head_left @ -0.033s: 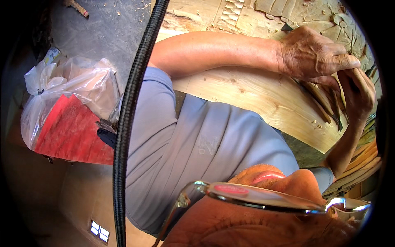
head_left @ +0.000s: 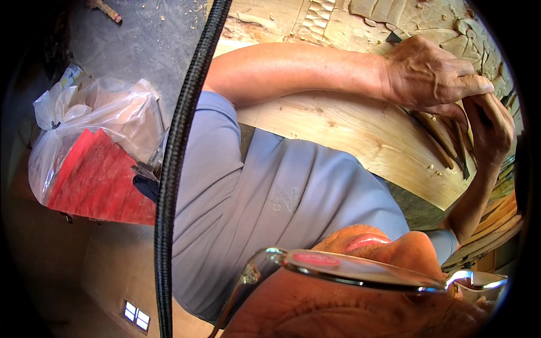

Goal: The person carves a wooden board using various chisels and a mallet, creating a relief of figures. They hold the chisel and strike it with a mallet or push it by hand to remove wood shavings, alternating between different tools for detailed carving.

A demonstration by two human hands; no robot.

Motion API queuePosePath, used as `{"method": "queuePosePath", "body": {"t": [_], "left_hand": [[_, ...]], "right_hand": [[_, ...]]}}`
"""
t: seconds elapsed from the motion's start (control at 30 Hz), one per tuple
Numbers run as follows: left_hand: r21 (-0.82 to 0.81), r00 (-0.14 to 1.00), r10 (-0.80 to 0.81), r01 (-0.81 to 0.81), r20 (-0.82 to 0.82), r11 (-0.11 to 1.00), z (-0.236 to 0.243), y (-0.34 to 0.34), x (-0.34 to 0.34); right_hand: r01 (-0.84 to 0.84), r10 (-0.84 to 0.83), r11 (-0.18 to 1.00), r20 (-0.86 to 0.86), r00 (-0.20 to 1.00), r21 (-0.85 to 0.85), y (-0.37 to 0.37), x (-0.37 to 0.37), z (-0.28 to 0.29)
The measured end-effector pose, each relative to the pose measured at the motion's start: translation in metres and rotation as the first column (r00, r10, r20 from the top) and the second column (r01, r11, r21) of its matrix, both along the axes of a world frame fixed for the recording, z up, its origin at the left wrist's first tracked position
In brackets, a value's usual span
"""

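Note:
My left hand (head_left: 422, 73) reaches across from the left, low over a pale wooden board (head_left: 315, 115). Its fingers are bent, and whatever lies in them is hidden under the palm. A dark pointed piece (head_left: 393, 37) shows just beyond its knuckles. At the far right my right hand (head_left: 491, 127) is curled, its fingertips meeting the left thumb. What the right fingers hold, if anything, cannot be made out. Several slim carving tools with wooden handles (head_left: 434, 138) lie on the board beneath and beside both hands.
Carved relief wood (head_left: 473, 42) and shavings spread along the top right. A black braided cable (head_left: 183, 152) crosses the left of the view. Beyond it sit a clear plastic bag (head_left: 96, 112) and a red folded thing (head_left: 104, 177). Bundled wooden strips (head_left: 496, 219) stand at the right.

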State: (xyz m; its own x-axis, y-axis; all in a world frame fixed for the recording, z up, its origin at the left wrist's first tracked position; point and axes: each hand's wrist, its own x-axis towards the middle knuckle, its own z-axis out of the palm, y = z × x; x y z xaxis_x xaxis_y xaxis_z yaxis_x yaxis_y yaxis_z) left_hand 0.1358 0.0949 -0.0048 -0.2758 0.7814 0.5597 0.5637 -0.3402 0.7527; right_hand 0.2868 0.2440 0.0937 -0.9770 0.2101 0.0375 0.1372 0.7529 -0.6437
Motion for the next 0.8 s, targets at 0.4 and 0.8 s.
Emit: {"method": "queuePosePath", "body": {"t": [0.4,0.8], "left_hand": [[-0.133,0.998,-0.046,0.038,-0.053,0.990,0.012,-0.012,-0.009],[-0.184,0.997,-0.078,0.073,-0.024,0.980,0.016,-0.014,-0.010]], "right_hand": [[0.044,-0.043,0.999,-0.030,0.999,0.021,-0.004,0.008,-0.014],[0.072,-0.069,0.997,-0.088,0.994,0.032,-0.020,0.009,-0.016]]}}
